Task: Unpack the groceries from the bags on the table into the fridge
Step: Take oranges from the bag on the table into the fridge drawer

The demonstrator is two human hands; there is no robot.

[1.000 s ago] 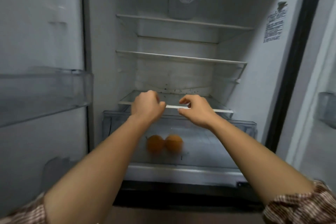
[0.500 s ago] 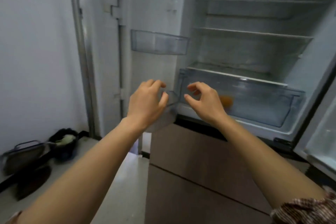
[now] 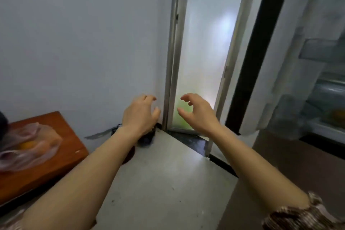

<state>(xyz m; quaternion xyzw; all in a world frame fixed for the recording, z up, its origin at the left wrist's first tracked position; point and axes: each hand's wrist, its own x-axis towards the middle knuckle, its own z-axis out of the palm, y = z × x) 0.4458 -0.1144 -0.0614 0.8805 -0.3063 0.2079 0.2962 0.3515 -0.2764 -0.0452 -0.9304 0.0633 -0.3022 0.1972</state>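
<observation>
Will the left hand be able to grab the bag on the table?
Probably yes. The left hand is empty with loose fingers, the bag lies in the open on the table off to its left, and nothing stands between them. The arm would just need to swing over.

A crumpled clear bag holding an orange lies on the wooden table; the fridge stands open.

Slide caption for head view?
Empty left hand and right hand, between clear plastic bag on brown wooden table and open white fridge.
</observation>
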